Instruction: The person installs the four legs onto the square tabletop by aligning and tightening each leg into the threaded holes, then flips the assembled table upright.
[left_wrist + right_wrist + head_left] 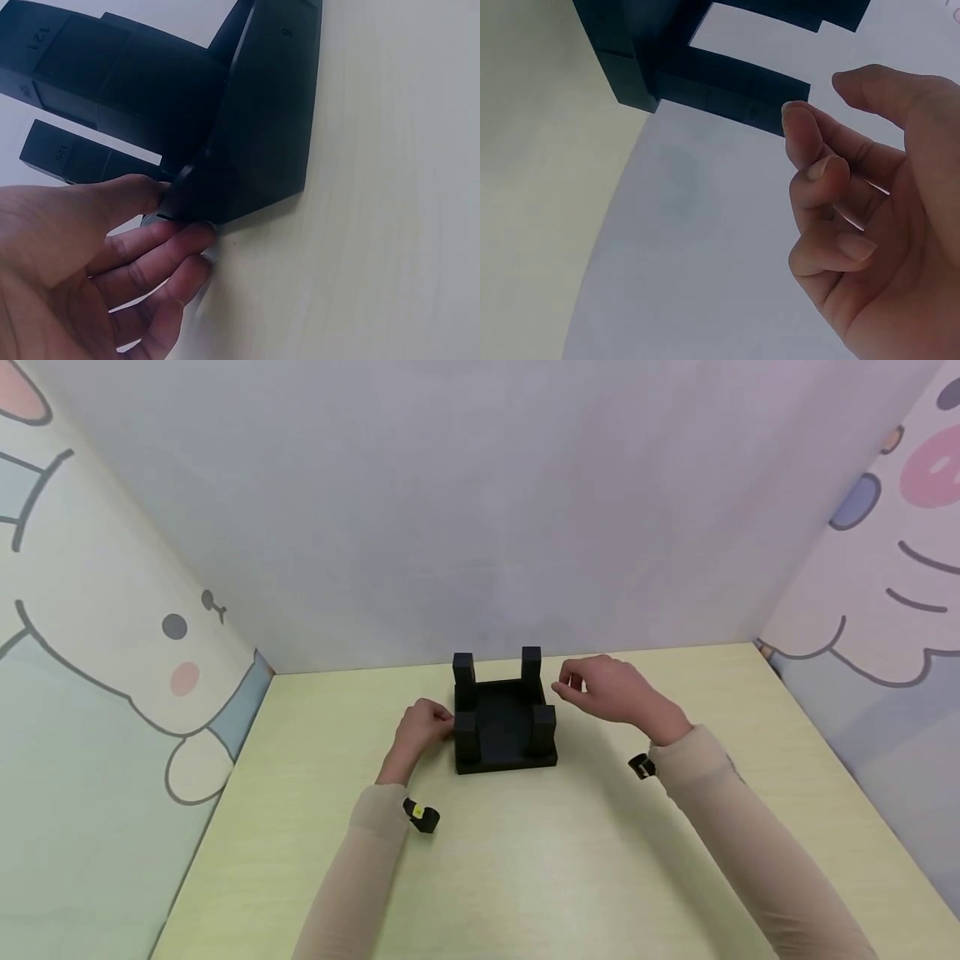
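Observation:
A black plastic base with an upright post at each corner stands on the table, just ahead of both hands. My left hand pinches its left edge. In the left wrist view, the thumb lies over the rim and the fingertips are at the lower edge of the base's wall, where small raised numbers show on the wall and posts. My right hand hovers beside the right posts. Its fingers are loosely curled, thumb apart from them, with nothing between; one post overlaps the index fingertip in the right wrist view.
The pale yellow table meets a plain whitish back wall close behind the base. Side panels with cartoon animals border the left and right. Small black devices sit at both wrists, by the beige sleeves.

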{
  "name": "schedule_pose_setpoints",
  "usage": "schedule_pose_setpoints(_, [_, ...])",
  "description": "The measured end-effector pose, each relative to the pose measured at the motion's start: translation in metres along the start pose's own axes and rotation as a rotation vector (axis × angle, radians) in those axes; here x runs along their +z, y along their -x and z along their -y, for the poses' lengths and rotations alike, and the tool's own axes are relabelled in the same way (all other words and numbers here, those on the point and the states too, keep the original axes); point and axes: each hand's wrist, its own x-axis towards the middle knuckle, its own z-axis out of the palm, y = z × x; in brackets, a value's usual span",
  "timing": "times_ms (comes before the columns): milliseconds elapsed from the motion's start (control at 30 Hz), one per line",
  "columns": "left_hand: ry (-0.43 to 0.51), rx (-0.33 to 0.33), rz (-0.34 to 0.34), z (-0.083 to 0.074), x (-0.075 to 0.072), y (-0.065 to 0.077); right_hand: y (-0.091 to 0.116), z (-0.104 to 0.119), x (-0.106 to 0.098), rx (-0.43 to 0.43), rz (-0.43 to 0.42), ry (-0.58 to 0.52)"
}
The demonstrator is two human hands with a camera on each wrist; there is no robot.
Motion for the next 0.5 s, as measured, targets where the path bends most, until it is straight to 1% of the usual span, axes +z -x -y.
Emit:
schedule_pose_setpoints(167, [-0.002, 0.003, 0.000, 0.001, 0.000, 0.000, -0.007, -0.010, 0.016, 0.026, 0.040, -0.017])
schedule_pose_setpoints(500, [0.007, 0.005, 0.000, 0.002, 0.000, -0.001, -0.022, -0.024, 0.054, 0.078, 0.142, -0.017])
